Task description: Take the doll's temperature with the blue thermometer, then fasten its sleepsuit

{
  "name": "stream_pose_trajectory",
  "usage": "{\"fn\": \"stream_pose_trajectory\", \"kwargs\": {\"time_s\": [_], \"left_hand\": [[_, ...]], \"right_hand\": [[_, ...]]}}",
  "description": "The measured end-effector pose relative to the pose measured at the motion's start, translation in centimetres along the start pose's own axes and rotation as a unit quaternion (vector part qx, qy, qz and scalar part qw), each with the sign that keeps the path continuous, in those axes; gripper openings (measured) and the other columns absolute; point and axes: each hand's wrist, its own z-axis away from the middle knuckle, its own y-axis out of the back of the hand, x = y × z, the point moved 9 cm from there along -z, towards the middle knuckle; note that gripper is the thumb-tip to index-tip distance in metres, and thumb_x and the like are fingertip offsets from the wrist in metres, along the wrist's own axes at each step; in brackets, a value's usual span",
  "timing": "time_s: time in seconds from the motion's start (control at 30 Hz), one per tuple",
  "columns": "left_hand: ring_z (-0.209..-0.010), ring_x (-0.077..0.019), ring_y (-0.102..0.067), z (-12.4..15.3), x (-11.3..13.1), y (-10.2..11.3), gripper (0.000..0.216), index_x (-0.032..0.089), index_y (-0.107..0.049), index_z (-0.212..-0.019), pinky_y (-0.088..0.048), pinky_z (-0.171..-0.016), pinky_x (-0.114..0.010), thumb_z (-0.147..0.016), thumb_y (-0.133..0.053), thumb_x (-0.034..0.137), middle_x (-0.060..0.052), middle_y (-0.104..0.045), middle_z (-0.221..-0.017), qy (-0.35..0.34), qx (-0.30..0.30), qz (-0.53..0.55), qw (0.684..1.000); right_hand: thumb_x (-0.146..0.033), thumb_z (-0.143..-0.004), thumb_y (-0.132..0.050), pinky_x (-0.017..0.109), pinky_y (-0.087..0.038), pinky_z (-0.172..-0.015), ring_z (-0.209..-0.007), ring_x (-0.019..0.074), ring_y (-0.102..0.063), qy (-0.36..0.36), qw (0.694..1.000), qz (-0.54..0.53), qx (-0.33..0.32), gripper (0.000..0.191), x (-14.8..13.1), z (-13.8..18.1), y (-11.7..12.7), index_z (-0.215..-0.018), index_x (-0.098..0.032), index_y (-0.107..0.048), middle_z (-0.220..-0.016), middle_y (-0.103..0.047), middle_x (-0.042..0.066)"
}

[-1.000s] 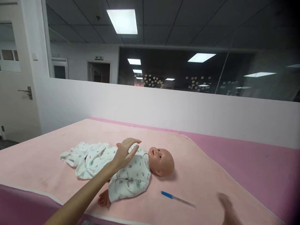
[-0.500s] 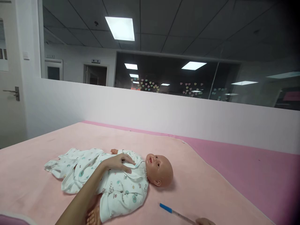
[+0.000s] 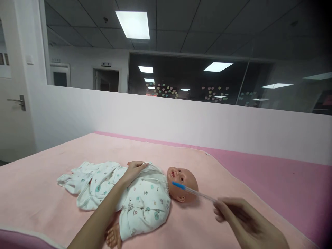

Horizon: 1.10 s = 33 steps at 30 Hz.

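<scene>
A baby doll [image 3: 184, 186] lies on its back, head to the right, in a white printed outfit [image 3: 145, 204]. My left hand [image 3: 135, 171] rests on its chest. Its fingers pinch the outfit's front edge near the neck and lift the cloth slightly. My right hand [image 3: 241, 216] is at the lower right, thumb and fingers closed on the end of a slim clear stick with a blue tip [image 3: 194, 192]. The stick points left and crosses in front of the doll's head in this view. Whether it touches the head, I cannot tell.
A pale pink sheet [image 3: 64, 148] lies under the doll, over a darker pink surface [image 3: 285, 173]. Behind runs a low white wall [image 3: 181, 119] with a wide window [image 3: 186, 76] above it. A door [image 3: 15, 114] is at the far left.
My right hand has risen into view from the bottom edge, bringing the stick up and across the doll's head. My left fingers have closed on the outfit's front and raised it.
</scene>
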Motion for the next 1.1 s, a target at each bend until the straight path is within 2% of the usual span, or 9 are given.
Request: {"fn": "stream_pose_trajectory", "kwargs": {"time_s": [0.1, 0.17, 0.3, 0.47, 0.63, 0.8, 0.87, 1.0, 1.1], "left_hand": [[-0.075, -0.0204, -0.057, 0.1, 0.3, 0.1, 0.048, 0.011, -0.067, -0.074, -0.041, -0.069, -0.028, -0.069, -0.05, 0.056, -0.005, -0.065, -0.071, -0.005, 0.013, 0.008, 1.0], [-0.075, -0.0204, -0.057, 0.2, 0.8, 0.0, 0.047, 0.011, -0.067, -0.074, -0.041, -0.069, -0.028, -0.07, -0.05, 0.054, -0.006, -0.066, -0.072, -0.018, 0.014, 0.009, 1.0], [-0.081, -0.0207, -0.057, 0.5, 2.0, -0.4, 0.041, 0.012, -0.068, -0.081, -0.042, -0.072, -0.028, -0.073, -0.05, 0.048, -0.007, -0.067, -0.083, -0.045, -0.004, 0.018, 0.999], [-0.085, -0.0211, -0.057, 0.4, 2.3, -1.1, 0.038, 0.012, -0.068, -0.085, -0.042, -0.075, -0.028, -0.075, -0.05, 0.044, -0.007, -0.067, -0.082, -0.06, -0.037, 0.019, 0.997], [-0.072, -0.0186, -0.055, 0.0, 1.7, -1.3, 0.042, 0.011, -0.068, -0.073, -0.041, -0.066, -0.026, -0.075, -0.048, 0.048, -0.004, -0.064, -0.066, -0.055, -0.046, -0.034, 0.997], [-0.068, -0.0165, -0.054, 0.8, 1.3, -2.5, 0.039, 0.013, -0.068, -0.069, -0.039, -0.06, -0.024, -0.068, -0.055, 0.05, -0.003, -0.063, -0.066, -0.022, -0.171, -0.075, 0.982], [-0.075, -0.0174, -0.056, 1.0, 1.2, -2.1, 0.042, 0.014, -0.068, -0.078, -0.04, -0.062, -0.023, -0.07, -0.053, 0.052, -0.005, -0.066, -0.076, -0.006, -0.183, -0.074, 0.98], [-0.085, -0.0191, -0.059, -0.4, 0.1, 0.0, 0.055, 0.013, -0.062, -0.098, -0.042, -0.063, -0.023, -0.077, -0.036, 0.057, -0.01, -0.065, -0.096, 0.047, -0.1, -0.092, 0.99], [-0.101, -0.0208, -0.053, -2.8, 1.1, 0.9, 0.049, 0.016, -0.061, -0.101, -0.039, -0.085, -0.029, -0.08, -0.034, 0.05, -0.008, -0.061, -0.108, -0.038, -0.022, -0.246, 0.968]], "right_hand": [[-0.041, -0.078, -0.049, 0.021, -0.046, -0.06, -0.066, 0.0147, -0.06, 0.084, 0.994, -0.032, -0.054, 0.022, -5.7, -2.3, -5.0, -0.074, -0.021, -0.056, -0.071, -0.063, 0.002], [-0.035, -0.082, -0.043, 0.023, -0.043, -0.062, -0.067, 0.0145, -0.058, 0.119, 0.99, 0.016, -0.073, 0.022, -7.4, -3.8, -8.8, -0.071, -0.02, -0.055, -0.071, -0.063, 0.002], [-0.025, -0.084, -0.038, 0.022, -0.034, -0.053, -0.058, 0.0124, -0.053, 0.145, 0.967, 0.159, -0.137, 0.022, -6.9, -6.3, -15.7, -0.07, -0.019, -0.054, -0.066, -0.061, 0.001], [-0.023, -0.082, -0.044, 0.022, -0.031, -0.054, -0.061, 0.0136, -0.055, 0.165, 0.908, 0.331, -0.199, 0.017, -5.6, -8.4, -20.7, -0.074, -0.018, -0.058, -0.07, -0.062, 0.005], [-0.013, -0.078, -0.047, 0.026, -0.032, -0.06, -0.07, 0.0195, -0.057, 0.178, 0.888, 0.372, -0.202, 0.013, -5.6, -9.6, -22.5, -0.08, -0.015, -0.06, -0.075, -0.062, 0.011], [-0.001, -0.074, -0.043, 0.029, -0.034, -0.068, -0.079, 0.0198, -0.055, 0.24, 0.868, 0.381, -0.208, 0.022, -6.3, -8.3, -22.4, -0.081, -0.014, -0.059, -0.083, -0.061, 0.01], [-0.001, -0.073, -0.042, 0.03, -0.034, -0.073, -0.078, 0.0189, -0.054, 0.282, 0.853, 0.386, -0.209, 0.023, -6.7, -7.0, -22.0, -0.073, -0.015, -0.059, -0.079, -0.06, 0.008], [-0.001, -0.073, -0.042, 0.04, -0.027, -0.088, -0.079, 0.019, -0.051, 0.338, 0.825, 0.409, -0.197, 0.026, -6.3, -4.7, -20.7, -0.065, -0.016, -0.061, -0.073, -0.059, 0.006], [-0.001, -0.072, -0.042, 0.045, -0.017, -0.096, -0.082, 0.019, -0.05, 0.353, 0.814, 0.411, -0.209, 0.027, -5.6, -3.5, -20.1, -0.065, -0.018, -0.062, -0.073, -0.059, 0.004]]}}
